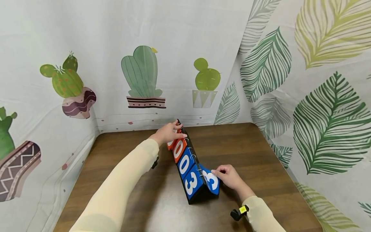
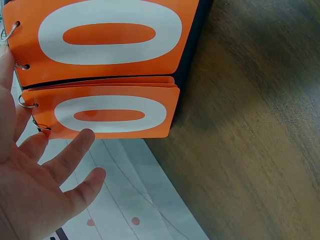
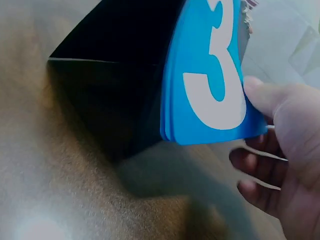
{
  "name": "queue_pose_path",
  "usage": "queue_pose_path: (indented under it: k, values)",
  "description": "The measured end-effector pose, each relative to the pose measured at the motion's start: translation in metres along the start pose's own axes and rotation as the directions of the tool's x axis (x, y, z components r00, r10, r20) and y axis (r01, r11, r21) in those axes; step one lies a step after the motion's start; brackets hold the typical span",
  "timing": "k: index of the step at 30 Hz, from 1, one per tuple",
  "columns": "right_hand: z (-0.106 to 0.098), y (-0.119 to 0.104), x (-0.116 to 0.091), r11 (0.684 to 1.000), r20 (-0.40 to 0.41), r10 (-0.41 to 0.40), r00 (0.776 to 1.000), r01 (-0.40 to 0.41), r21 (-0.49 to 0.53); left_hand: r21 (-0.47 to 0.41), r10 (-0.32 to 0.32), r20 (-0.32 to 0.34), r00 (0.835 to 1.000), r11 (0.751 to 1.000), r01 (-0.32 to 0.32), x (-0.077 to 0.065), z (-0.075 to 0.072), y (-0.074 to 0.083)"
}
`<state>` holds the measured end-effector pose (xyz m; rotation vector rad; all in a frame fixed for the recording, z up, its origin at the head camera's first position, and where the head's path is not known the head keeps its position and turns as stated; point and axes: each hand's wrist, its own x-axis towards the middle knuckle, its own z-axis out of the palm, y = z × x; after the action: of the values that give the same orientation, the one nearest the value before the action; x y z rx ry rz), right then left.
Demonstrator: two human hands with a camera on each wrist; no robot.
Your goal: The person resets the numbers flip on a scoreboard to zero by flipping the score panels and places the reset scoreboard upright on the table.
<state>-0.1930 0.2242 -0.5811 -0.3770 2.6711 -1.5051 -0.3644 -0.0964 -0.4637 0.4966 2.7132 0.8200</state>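
A tabletop flip scoreboard (image 1: 198, 161) stands like a tent on the table, with ringed number cards on a black frame. Orange cards showing 0 (image 2: 110, 115) hang at its far end; blue cards reading 0 (image 1: 184, 164) and 3 (image 1: 191, 184) are nearer. My left hand (image 1: 168, 132) holds the top edge at the far end, its lower fingers spread beside the last orange card. At the near end, my right hand (image 1: 231, 176) pinches the outer edge of a blue card with a white 3 (image 3: 215, 95) on the right slope, thumb on its face. That card bows away from the frame.
The scoreboard stands on a brown wood-grain table (image 1: 139, 196). Behind the table hangs a white cloth (image 1: 176, 32) printed with cacti, and a leaf-printed cloth (image 1: 292, 93) hangs on the right. A black strap (image 1: 239, 212) with a yellow tag is on the right wrist.
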Motion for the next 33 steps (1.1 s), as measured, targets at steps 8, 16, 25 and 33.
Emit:
queue_pose_path:
  k: [8,16,25,33]
  values:
    - [0.004,-0.012,-0.012,0.974,0.025,0.013,1.0,-0.007,-0.227,0.002,0.0,-0.006,1.0,1.0,0.0,0.001,0.0,-0.001]
    - [0.001,-0.011,-0.016,0.993,0.007,0.109,0.994,-0.109,-0.034,0.004,-0.001,-0.001,1.0,1.0,0.001,0.0,0.001,-0.001]
    - [-0.025,-0.017,-0.023,0.66,0.104,0.384,0.918,-0.351,0.664,-0.003,0.008,-0.003,1.0,1.0,-0.008,-0.001,0.002,-0.001]
    - [-0.041,-0.047,-0.035,0.227,0.071,0.26,0.963,-0.132,0.965,0.009,0.01,-0.007,1.0,1.0,-0.009,-0.002,0.001,0.0]
